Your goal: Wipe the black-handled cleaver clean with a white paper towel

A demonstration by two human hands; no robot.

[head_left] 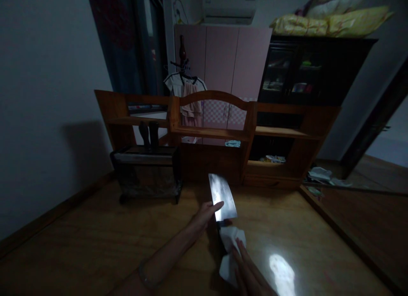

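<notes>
A cleaver (227, 197) with a broad shiny blade points away from me above the wooden surface. My left hand (207, 213) grips it by the blade from the left, thumb lying on the flat face and fingers hidden behind. Its dark handle (221, 234) runs back towards me. Against the handle my right hand (247, 264) presses a crumpled white tissue (234, 236), which covers part of it. The right fingers lie over the tissue, close together.
A knife block (146, 170) holding two dark-handled knives stands at the left. Behind it runs a wooden shelf unit (212, 134) across the far edge. A raised wooden edge (344, 232) borders the surface at the right, and a white wall (47, 96) rises at the left.
</notes>
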